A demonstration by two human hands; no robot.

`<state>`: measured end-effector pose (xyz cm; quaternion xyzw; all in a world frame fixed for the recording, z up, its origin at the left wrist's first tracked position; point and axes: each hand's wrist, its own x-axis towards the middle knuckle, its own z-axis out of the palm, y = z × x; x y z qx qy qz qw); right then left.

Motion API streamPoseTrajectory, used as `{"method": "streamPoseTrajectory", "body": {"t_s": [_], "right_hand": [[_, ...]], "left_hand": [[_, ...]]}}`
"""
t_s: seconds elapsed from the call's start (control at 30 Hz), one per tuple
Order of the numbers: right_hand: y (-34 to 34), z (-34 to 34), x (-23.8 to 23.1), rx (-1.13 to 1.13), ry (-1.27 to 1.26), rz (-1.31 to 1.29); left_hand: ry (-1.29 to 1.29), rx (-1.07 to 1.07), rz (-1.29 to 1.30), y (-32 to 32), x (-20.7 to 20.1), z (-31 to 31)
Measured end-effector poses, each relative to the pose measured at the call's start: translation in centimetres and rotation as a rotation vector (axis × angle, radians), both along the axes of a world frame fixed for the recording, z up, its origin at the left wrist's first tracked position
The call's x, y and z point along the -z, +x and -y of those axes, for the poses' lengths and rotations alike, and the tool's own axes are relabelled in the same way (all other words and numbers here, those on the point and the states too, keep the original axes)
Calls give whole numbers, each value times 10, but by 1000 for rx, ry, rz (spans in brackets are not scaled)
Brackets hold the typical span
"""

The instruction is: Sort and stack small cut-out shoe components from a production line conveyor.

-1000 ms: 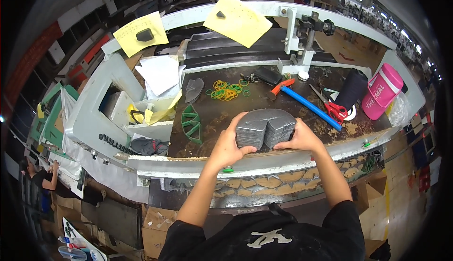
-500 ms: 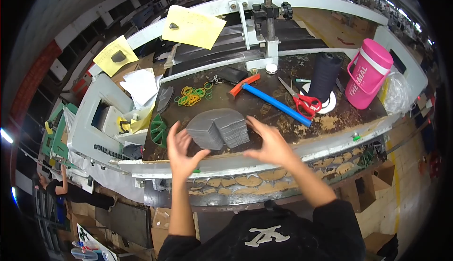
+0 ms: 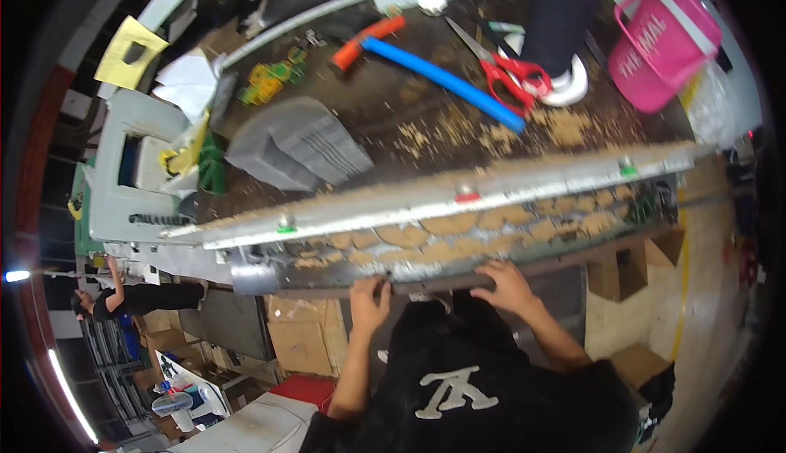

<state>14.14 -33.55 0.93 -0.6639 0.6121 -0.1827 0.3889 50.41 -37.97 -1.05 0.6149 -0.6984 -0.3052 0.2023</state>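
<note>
My left hand (image 3: 370,304) is at the front edge of a long dark tray (image 3: 344,292) below the worktop, its fingers curled over that edge. Farther right along the same edge, my right hand (image 3: 505,288) grips it with the thumb below. Leaf-shaped tan and grey pieces (image 3: 450,222) lie in rows in the tray. On the worktop (image 3: 393,154) above, away from both hands, stands a stack of grey curved sheets (image 3: 299,142), slightly blurred.
Behind the stack lie yellow and green rubber bands (image 3: 270,83) and a hammer (image 3: 442,78) with a blue handle. Red-handled scissors (image 3: 516,81), a black thread cone (image 3: 560,19) and a pink jug (image 3: 665,44) stand or lie to the right. Another person (image 3: 131,293) is far left.
Both hands have left the sides of the grey stack and come down toward me to the tray's edge. The view has tipped lower, and the stack stays on the worktop.
</note>
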Motion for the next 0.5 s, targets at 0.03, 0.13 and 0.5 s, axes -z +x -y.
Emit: {"method": "streamPoseTrajectory", "body": {"t_s": [0.03, 0.13, 0.5], "right_hand": [[-2, 0, 2, 6, 47, 21], [16, -5, -11, 77, 1, -88], [33, -88, -6, 146, -87, -170]], "left_hand": [[-26, 8, 58, -3, 0, -1], [-69, 76, 133, -6, 0, -6], [-115, -10, -16, 8, 16, -76]]}}
